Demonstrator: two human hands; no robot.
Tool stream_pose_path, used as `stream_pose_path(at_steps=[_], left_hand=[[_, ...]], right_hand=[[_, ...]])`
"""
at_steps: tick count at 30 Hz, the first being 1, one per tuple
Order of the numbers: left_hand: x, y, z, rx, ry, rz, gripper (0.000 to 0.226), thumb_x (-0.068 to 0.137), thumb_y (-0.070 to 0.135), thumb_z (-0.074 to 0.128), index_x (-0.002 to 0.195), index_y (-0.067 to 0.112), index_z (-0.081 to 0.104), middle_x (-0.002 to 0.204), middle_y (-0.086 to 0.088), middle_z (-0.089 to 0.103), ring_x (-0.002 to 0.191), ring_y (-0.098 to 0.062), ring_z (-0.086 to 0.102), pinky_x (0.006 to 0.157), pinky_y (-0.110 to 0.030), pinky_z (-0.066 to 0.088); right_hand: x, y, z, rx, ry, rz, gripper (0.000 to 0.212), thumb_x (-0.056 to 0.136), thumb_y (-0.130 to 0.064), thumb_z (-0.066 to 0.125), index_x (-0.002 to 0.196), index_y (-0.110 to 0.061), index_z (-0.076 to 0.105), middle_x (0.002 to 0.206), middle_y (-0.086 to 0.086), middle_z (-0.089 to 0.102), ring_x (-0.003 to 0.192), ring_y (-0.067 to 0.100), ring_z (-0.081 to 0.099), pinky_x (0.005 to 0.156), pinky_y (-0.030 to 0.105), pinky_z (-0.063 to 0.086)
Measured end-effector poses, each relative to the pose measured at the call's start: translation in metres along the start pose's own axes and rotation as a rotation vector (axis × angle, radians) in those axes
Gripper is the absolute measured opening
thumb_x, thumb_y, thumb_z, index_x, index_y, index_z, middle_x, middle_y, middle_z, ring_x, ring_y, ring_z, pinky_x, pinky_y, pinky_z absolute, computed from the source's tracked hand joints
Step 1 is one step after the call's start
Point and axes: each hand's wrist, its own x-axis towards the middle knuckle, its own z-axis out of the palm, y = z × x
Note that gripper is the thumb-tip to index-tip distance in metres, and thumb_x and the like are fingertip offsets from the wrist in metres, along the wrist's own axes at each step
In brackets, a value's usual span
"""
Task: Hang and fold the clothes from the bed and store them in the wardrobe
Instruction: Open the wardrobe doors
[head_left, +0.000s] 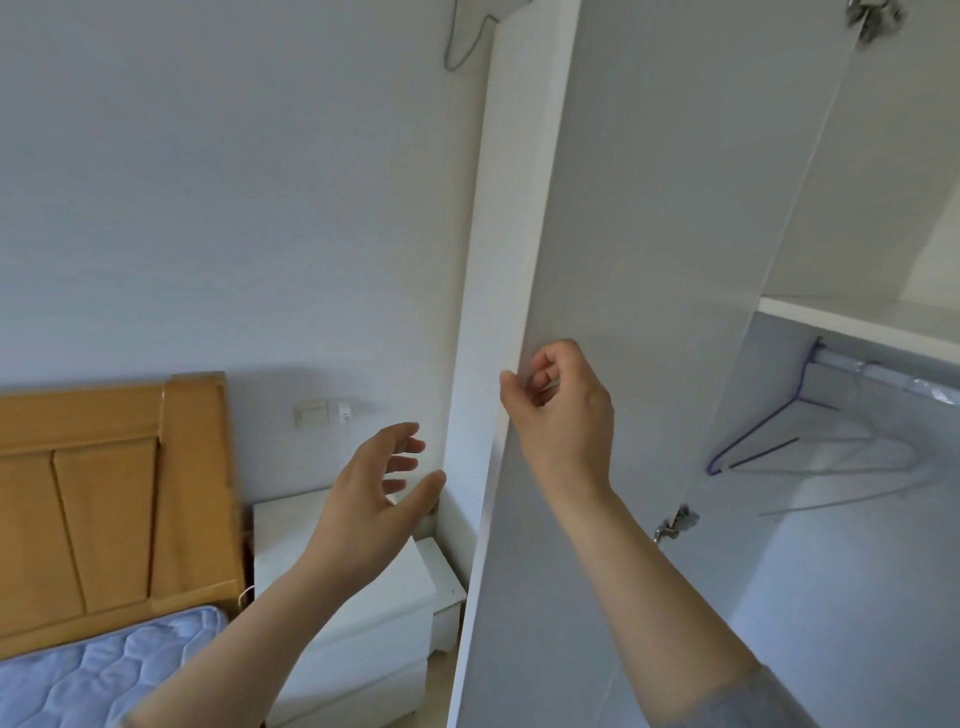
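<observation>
The white wardrobe door (623, 218) stands swung open in the middle of the view. My right hand (561, 415) grips its free edge, thumb on the outer face and fingers curled on the inner face. My left hand (374, 493) hovers open just left of the door edge, fingers spread, touching nothing. Inside the wardrobe a rail (883, 371) carries a purple hanger (763, 431) and pale wire hangers (872, 457) under a shelf (857, 317). The bed (104, 670) with a blue quilted mattress lies at the lower left. No clothes show.
A wooden headboard (104, 499) stands against the wall at left. A white nightstand (353, 613) sits between bed and wardrobe. A wall switch (322, 411) is above it. A door hinge (675, 522) shows at the wardrobe's edge.
</observation>
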Motion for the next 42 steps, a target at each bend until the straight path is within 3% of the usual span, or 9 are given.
stream_pose_path(at_steps=[11, 16, 18, 21, 26, 31, 35, 42], left_hand=[[-0.002, -0.012, -0.020, -0.020, 0.008, -0.031, 0.048, 0.088, 0.039, 0.065, 0.132, 0.036, 0.046, 0.118, 0.021, 0.057, 0.106, 0.003, 0.058, 0.083, -0.016, 0.049], [-0.006, -0.009, -0.019, -0.046, -0.012, -0.025, 0.045, 0.087, 0.037, 0.064, 0.129, 0.035, 0.049, 0.115, 0.019, 0.060, 0.102, 0.003, 0.059, 0.085, -0.020, 0.052], [-0.008, -0.006, -0.015, -0.061, -0.025, -0.020, 0.042, 0.086, 0.036, 0.064, 0.126, 0.035, 0.051, 0.112, 0.019, 0.061, 0.100, 0.004, 0.060, 0.081, -0.016, 0.051], [-0.015, 0.002, -0.006, -0.090, -0.043, -0.018, 0.036, 0.088, 0.033, 0.064, 0.122, 0.036, 0.054, 0.109, 0.020, 0.063, 0.099, 0.003, 0.061, 0.076, -0.009, 0.049], [-0.034, 0.028, 0.026, -0.173, -0.040, -0.002, 0.030, 0.088, 0.020, 0.064, 0.116, 0.029, 0.060, 0.102, 0.014, 0.067, 0.095, -0.005, 0.064, 0.076, -0.013, 0.051], [-0.038, 0.075, 0.071, -0.248, -0.114, 0.047, 0.027, 0.088, 0.020, 0.064, 0.113, 0.031, 0.061, 0.101, 0.015, 0.067, 0.093, -0.002, 0.064, 0.074, -0.009, 0.048], [-0.040, 0.128, 0.122, -0.345, -0.204, 0.124, 0.027, 0.088, 0.015, 0.064, 0.111, 0.029, 0.062, 0.101, 0.011, 0.068, 0.091, -0.003, 0.065, 0.074, -0.010, 0.049], [-0.066, 0.208, 0.215, -0.542, -0.455, 0.256, 0.027, 0.089, 0.014, 0.064, 0.111, 0.029, 0.062, 0.101, 0.011, 0.068, 0.091, -0.004, 0.065, 0.076, -0.014, 0.051]], right_hand=[[0.017, -0.005, 0.041, -0.128, 0.001, 0.047, 0.015, 0.085, -0.023, 0.066, 0.078, -0.018, 0.054, 0.074, -0.005, 0.057, 0.064, 0.013, 0.052, 0.053, 0.014, 0.031], [0.014, -0.003, 0.031, 0.016, -0.082, 0.105, 0.006, 0.086, -0.019, 0.067, 0.087, -0.017, 0.061, 0.084, -0.004, 0.063, 0.075, 0.013, 0.059, 0.066, 0.023, 0.046], [0.005, 0.002, 0.017, 0.098, -0.120, 0.152, 0.008, 0.087, -0.018, 0.066, 0.093, -0.021, 0.063, 0.088, -0.011, 0.064, 0.078, 0.006, 0.060, 0.070, 0.018, 0.048], [-0.018, 0.013, -0.011, 0.136, -0.101, 0.208, 0.011, 0.088, -0.018, 0.065, 0.096, -0.026, 0.065, 0.085, -0.015, 0.064, 0.078, 0.001, 0.060, 0.065, 0.010, 0.045], [-0.058, 0.029, -0.057, 0.194, -0.057, 0.314, 0.011, 0.089, -0.020, 0.067, 0.096, -0.028, 0.067, 0.085, -0.014, 0.065, 0.077, -0.001, 0.060, 0.063, 0.007, 0.044], [-0.071, 0.042, -0.122, 0.222, 0.001, 0.374, 0.011, 0.089, -0.022, 0.068, 0.099, -0.027, 0.068, 0.086, -0.021, 0.066, 0.082, -0.004, 0.063, 0.067, 0.006, 0.046], [-0.075, 0.055, -0.202, 0.154, 0.133, 0.354, 0.011, 0.090, -0.019, 0.068, 0.099, -0.025, 0.068, 0.089, -0.024, 0.066, 0.082, -0.006, 0.063, 0.067, 0.002, 0.043], [-0.102, 0.061, -0.335, -0.072, 0.408, 0.374, 0.013, 0.090, -0.021, 0.067, 0.099, -0.031, 0.067, 0.089, -0.021, 0.068, 0.080, 0.000, 0.066, 0.063, 0.006, 0.045]])
